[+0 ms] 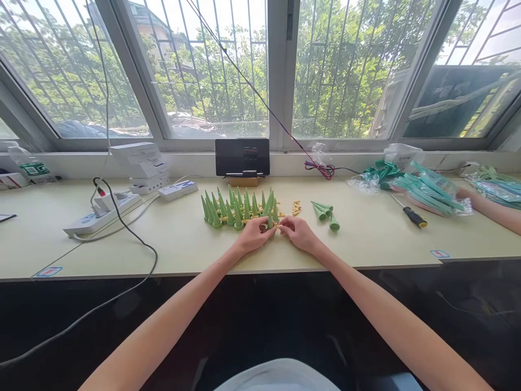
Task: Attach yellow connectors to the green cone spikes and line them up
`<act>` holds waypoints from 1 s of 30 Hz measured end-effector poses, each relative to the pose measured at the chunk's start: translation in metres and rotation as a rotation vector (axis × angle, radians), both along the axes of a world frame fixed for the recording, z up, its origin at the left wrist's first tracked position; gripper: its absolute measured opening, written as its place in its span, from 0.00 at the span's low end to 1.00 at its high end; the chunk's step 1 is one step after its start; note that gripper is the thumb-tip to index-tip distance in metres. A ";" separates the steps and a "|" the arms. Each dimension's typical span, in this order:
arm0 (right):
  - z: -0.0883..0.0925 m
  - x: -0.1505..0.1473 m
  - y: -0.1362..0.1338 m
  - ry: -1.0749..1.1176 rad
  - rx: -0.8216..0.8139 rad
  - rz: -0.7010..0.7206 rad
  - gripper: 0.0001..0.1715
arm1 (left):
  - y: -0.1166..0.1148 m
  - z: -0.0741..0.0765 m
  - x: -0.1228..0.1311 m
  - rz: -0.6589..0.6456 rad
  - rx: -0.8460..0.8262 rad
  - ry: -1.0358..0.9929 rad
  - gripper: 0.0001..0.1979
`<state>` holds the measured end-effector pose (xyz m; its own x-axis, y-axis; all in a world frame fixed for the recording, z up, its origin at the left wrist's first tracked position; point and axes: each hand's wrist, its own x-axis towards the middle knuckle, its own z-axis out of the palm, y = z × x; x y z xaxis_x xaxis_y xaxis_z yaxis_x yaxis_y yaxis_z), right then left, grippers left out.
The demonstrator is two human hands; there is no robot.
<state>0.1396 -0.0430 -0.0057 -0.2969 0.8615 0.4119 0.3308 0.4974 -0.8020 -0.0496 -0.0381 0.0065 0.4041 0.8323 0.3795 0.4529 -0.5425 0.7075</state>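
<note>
My left hand (254, 235) is closed round the lower part of an upright green cone (270, 218) at the near right corner of a group of cones. A small yellow piece (278, 228) is pinched in the fingertips of my right hand (300, 233), close against that cone's base. Several more green cones (216, 218) stand upright in rows behind and left of my hands, with yellow pieces between them. Beyond my right hand lies a small pile of yellow pieces (297, 207). Several loose green cones (323, 210) lie on their sides farther right.
A dark tablet (242, 156) stands at the back. Left are a power strip (101, 214), cables and white boxes (140, 165). Rightward lie a screwdriver (414, 216) and bagged green strips (431, 190); another person's arm (492, 210) reaches in. The table edge (260, 272) is near.
</note>
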 end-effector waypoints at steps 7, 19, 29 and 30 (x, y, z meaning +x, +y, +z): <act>0.004 0.000 -0.003 -0.088 0.018 -0.048 0.14 | 0.000 -0.002 -0.001 -0.017 -0.007 -0.022 0.12; 0.001 0.000 0.000 -0.054 0.017 -0.070 0.18 | 0.000 -0.001 0.001 -0.028 -0.009 -0.058 0.13; -0.002 0.002 0.002 -0.014 -0.016 -0.027 0.10 | 0.000 -0.001 0.001 -0.026 0.004 -0.052 0.12; -0.002 0.001 0.001 -0.018 -0.015 -0.025 0.10 | 0.001 -0.002 0.001 -0.026 0.009 -0.048 0.12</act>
